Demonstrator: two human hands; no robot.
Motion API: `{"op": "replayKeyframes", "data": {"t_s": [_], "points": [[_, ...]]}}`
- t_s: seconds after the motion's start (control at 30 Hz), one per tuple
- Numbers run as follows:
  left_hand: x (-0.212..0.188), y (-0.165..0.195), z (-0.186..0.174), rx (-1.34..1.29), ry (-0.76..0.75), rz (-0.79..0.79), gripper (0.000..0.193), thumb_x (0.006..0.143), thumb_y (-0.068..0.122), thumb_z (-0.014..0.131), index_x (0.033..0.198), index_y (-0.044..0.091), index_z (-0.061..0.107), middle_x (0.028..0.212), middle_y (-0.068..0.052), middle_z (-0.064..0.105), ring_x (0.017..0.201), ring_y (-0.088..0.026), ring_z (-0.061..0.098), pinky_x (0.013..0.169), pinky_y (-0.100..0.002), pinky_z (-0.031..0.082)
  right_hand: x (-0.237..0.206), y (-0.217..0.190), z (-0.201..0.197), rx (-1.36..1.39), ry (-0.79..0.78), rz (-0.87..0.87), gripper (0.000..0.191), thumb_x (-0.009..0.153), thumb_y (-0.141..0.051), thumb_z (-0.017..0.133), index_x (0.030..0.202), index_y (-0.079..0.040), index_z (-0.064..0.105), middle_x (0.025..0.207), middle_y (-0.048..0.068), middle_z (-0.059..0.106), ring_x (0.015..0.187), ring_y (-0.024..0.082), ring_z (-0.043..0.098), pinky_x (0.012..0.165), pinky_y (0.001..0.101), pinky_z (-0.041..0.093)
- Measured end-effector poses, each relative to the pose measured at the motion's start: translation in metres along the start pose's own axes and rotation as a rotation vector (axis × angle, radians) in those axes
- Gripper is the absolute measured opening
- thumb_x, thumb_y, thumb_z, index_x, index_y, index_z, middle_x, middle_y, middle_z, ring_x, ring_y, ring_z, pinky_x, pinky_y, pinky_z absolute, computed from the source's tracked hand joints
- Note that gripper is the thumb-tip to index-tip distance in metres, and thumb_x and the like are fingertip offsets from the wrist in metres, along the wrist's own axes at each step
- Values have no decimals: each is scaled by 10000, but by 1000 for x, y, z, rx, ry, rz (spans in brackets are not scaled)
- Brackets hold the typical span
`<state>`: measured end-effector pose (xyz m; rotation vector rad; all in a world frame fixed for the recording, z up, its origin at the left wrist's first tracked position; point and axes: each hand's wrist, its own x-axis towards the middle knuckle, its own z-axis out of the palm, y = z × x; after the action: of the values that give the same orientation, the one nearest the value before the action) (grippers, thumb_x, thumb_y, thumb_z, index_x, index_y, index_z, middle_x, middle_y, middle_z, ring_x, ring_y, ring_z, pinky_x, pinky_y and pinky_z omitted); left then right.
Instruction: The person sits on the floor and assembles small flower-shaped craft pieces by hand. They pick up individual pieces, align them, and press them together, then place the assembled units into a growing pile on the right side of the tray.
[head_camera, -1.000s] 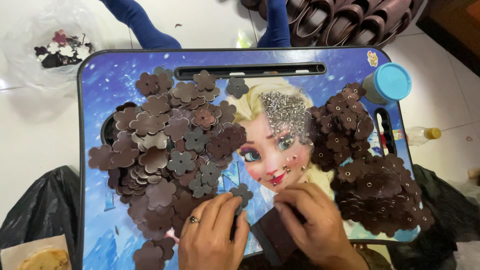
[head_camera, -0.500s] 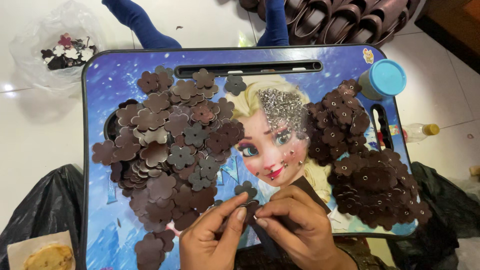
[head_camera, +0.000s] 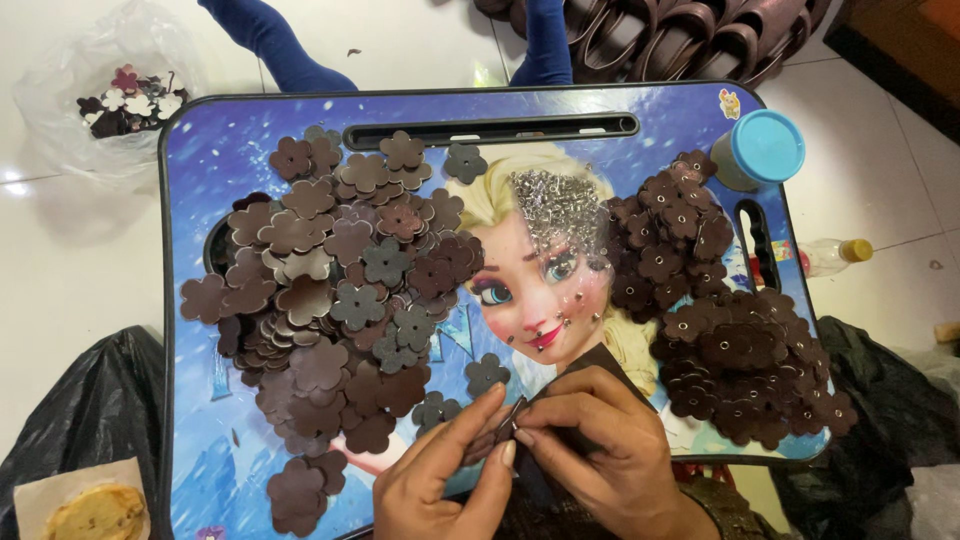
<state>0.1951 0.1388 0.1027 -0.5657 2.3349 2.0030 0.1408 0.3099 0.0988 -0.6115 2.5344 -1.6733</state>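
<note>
My left hand (head_camera: 445, 478) and my right hand (head_camera: 610, 460) meet at the near edge of a blue picture-printed lap table (head_camera: 200, 160). Together their fingertips pinch one brown flower-shaped leather piece (head_camera: 505, 425), held on edge. A dark block (head_camera: 590, 365) lies under my right hand. A large heap of plain brown flower pieces (head_camera: 330, 290) covers the table's left half. A second heap of flower pieces with metal centres (head_camera: 720, 320) fills the right side. Small silver rivets (head_camera: 555, 200) are piled in the middle.
A container with a blue lid (head_camera: 765, 148) stands at the table's far right corner. A clear bag of mixed flower pieces (head_camera: 125, 100) lies on the white floor at far left. Black plastic bags (head_camera: 85, 420) flank the table. Brown sandals (head_camera: 650, 40) lie beyond it.
Both hands moved up from the table's near edge and came together. They have lifted a flower piece and now pinch it between their fingertips.
</note>
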Motion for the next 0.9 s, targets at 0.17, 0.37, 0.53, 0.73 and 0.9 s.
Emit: {"op": "replayKeyframes", "data": {"t_s": [0.17, 0.37, 0.53, 0.73, 0.9], "points": [[-7, 0, 3, 134, 7, 133, 453, 784, 3, 766, 1221, 121, 766, 1007, -79, 854, 952, -148, 782, 867, -289, 609, -8, 8, 5, 443, 26, 146, 337, 836, 70, 739, 1145, 16, 615, 1137, 81, 647, 1027, 149, 654, 865, 282, 555], [-14, 0, 9, 206, 44, 217, 430, 796, 20, 781, 1212, 129, 782, 1018, -75, 833, 957, -132, 789, 829, -277, 628, -25, 25, 4, 629, -79, 456, 191, 900, 87, 699, 1085, 61, 662, 987, 91, 718, 895, 128, 667, 773, 280, 540], [-10, 2, 21, 97, 83, 45, 478, 734, -4, 771, 1199, 108, 760, 902, -53, 821, 796, -122, 801, 749, -273, 627, -32, 34, 7, 700, -58, 469, 164, 918, 81, 683, 1075, 58, 641, 994, 79, 694, 919, 116, 664, 821, 276, 552], [-6, 4, 24, 79, 48, 8, 535, 750, 7, 751, 1272, 120, 712, 898, -34, 806, 800, -103, 796, 744, -257, 627, -33, 34, -5, 743, -79, 567, 215, 907, 64, 661, 1120, 46, 648, 1025, 76, 706, 942, 123, 679, 834, 283, 560], [-8, -2, 30, 102, 8, -50, 582, 741, 16, 762, 1307, 148, 727, 878, -34, 788, 809, -109, 794, 761, -269, 620, -37, 35, -9, 740, -117, 499, 224, 905, 81, 676, 1124, 49, 639, 1037, 102, 721, 975, 147, 699, 861, 303, 571]]}}
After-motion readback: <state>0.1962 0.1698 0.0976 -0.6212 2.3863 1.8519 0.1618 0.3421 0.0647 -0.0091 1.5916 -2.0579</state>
